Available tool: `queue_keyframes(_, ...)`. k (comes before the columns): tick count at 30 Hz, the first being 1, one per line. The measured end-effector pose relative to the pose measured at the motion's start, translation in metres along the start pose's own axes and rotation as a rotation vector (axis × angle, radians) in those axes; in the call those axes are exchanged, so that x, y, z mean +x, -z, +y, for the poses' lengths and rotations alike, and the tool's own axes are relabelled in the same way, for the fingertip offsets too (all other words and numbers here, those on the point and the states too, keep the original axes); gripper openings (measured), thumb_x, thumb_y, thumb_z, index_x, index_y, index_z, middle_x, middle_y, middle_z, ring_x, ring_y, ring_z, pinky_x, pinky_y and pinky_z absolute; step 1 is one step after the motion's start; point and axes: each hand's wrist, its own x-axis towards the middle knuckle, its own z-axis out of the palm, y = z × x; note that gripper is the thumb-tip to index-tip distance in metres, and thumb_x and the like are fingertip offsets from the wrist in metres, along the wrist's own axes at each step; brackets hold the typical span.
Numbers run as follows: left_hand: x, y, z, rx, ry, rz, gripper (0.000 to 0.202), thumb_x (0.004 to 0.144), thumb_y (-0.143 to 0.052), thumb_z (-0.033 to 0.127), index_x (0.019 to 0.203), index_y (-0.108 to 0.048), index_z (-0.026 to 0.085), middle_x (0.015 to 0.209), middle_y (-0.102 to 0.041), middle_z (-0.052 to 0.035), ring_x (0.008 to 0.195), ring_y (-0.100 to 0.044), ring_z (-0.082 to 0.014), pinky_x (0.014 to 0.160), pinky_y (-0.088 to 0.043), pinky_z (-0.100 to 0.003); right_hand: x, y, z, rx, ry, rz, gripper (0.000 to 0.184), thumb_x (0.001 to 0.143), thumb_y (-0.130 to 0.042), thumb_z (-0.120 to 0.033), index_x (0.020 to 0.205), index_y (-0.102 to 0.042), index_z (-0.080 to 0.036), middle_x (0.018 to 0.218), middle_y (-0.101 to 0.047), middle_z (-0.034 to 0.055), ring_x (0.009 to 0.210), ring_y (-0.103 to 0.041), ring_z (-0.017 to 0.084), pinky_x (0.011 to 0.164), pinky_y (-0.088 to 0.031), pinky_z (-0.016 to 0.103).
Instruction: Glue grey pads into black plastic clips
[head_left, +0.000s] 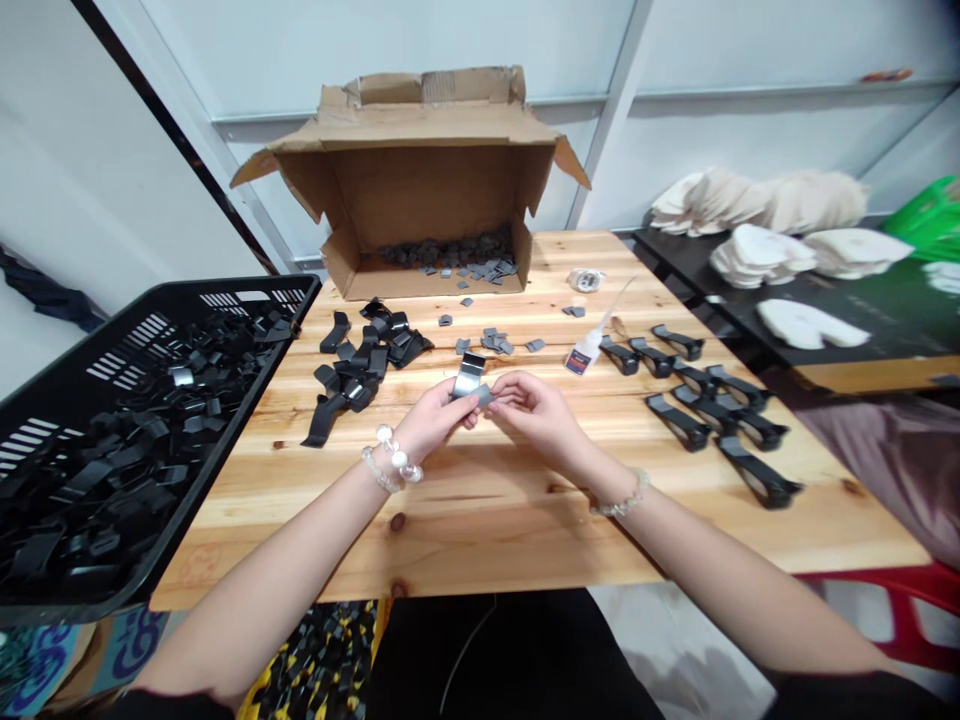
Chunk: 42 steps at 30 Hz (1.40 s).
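My left hand (442, 415) holds a shiny black curved clip-like piece (469, 372) between thumb and fingers. Against its near end lies a small grey pad (481, 394), which my right hand (534, 405) pinches at the edge. Just beyond my hands are several loose grey pads (495, 341). A heap of black curved pieces (371, 350) lies to the left. On the right a small glue bottle (585, 352) with a thin nozzle stands near several black curved pieces (697, 390) laid out apart.
An open cardboard box (427, 200) holding many grey pads stands at the back of the wooden table (480, 540). At left is a black crate (187, 500) full of black pieces. A clear tape roll (586, 279) lies near the box. White stacked pieces (765, 255) sit on a dark table.
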Motion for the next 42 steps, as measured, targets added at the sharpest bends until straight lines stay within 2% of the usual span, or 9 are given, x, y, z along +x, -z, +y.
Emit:
queue_keyframes(6, 0.0, -0.001, 0.0, -0.09, 0.052, -0.001, 0.02, 0.074, -0.068, 0.027, 0.078, -0.055, 0.012, 0.065, -0.055, 0.0004, 0.061, -0.05, -0.0097, 0.06, -0.04, -0.024, -0.001, 0.001, 0.003, 0.032, 0.011, -0.009, 0.024, 0.075, -0.069, -0.03, 0.09, -0.051, -0.02, 0.082, -0.066, 0.0021, 0.078, -0.066, 0.014, 0.075, -0.053, 0.029)
queue_keyframes(17, -0.004, 0.007, 0.0, -0.241, 0.236, -0.025, 0.014, 0.076, -0.064, 0.021, 0.081, -0.061, 0.008, 0.067, -0.054, -0.0022, 0.062, -0.05, -0.009, 0.058, -0.042, -0.021, 0.0, 0.0, 0.005, -0.037, 0.053, -0.039, 0.021, 0.074, -0.069, -0.029, 0.093, -0.063, -0.02, 0.092, -0.069, 0.0047, 0.085, -0.067, 0.016, 0.079, -0.054, 0.03)
queue_keyframes(24, -0.002, 0.007, 0.0, -0.27, 0.256, -0.021, 0.014, 0.076, -0.062, 0.019, 0.083, -0.061, 0.007, 0.066, -0.054, -0.0027, 0.062, -0.05, -0.0091, 0.057, -0.041, -0.02, 0.001, 0.001, 0.005, -0.107, 0.073, -0.024, 0.02, 0.075, -0.068, -0.028, 0.093, -0.065, -0.02, 0.093, -0.07, 0.0052, 0.086, -0.067, 0.017, 0.08, -0.053, 0.031)
queue_keyframes(33, -0.003, 0.009, -0.001, -0.232, 0.269, -0.065, 0.018, 0.076, -0.064, 0.026, 0.079, -0.061, 0.009, 0.064, -0.055, -0.0023, 0.06, -0.049, -0.009, 0.056, -0.041, -0.021, 0.0, 0.001, 0.005, -0.161, 0.058, -0.001, 0.021, 0.074, -0.069, -0.03, 0.093, -0.068, -0.02, 0.091, -0.071, 0.0056, 0.084, -0.067, 0.018, 0.077, -0.052, 0.031)
queue_keyframes(38, -0.005, 0.005, 0.002, -0.152, 0.219, -0.074, 0.019, 0.079, -0.063, 0.03, 0.081, -0.059, 0.011, 0.065, -0.056, -0.0016, 0.06, -0.05, -0.0095, 0.058, -0.04, -0.022, -0.002, 0.001, 0.0, -0.151, 0.06, 0.068, 0.015, 0.071, -0.073, -0.031, 0.083, -0.072, -0.021, 0.088, -0.071, 0.0047, 0.081, -0.064, 0.018, 0.076, -0.049, 0.031)
queue_keyframes(40, -0.005, 0.003, 0.003, -0.116, 0.199, -0.082, 0.02, 0.081, -0.061, 0.031, 0.085, -0.059, 0.011, 0.065, -0.056, -0.0014, 0.059, -0.05, -0.0098, 0.057, -0.038, -0.023, -0.001, 0.002, 0.0, -0.109, 0.049, 0.119, 0.015, 0.073, -0.072, -0.032, 0.082, -0.071, -0.021, 0.081, -0.068, 0.0037, 0.074, -0.061, 0.016, 0.069, -0.049, 0.029)
queue_keyframes(42, -0.005, 0.001, 0.003, -0.081, 0.182, -0.091, 0.02, 0.081, -0.059, 0.03, 0.088, -0.058, 0.011, 0.065, -0.056, -0.0015, 0.058, -0.05, -0.0104, 0.056, -0.037, -0.023, 0.001, 0.004, -0.001, -0.052, 0.027, 0.167, 0.018, 0.076, -0.069, -0.036, 0.084, -0.068, -0.02, 0.068, -0.062, 0.0011, 0.061, -0.055, 0.012, 0.057, -0.044, 0.026)
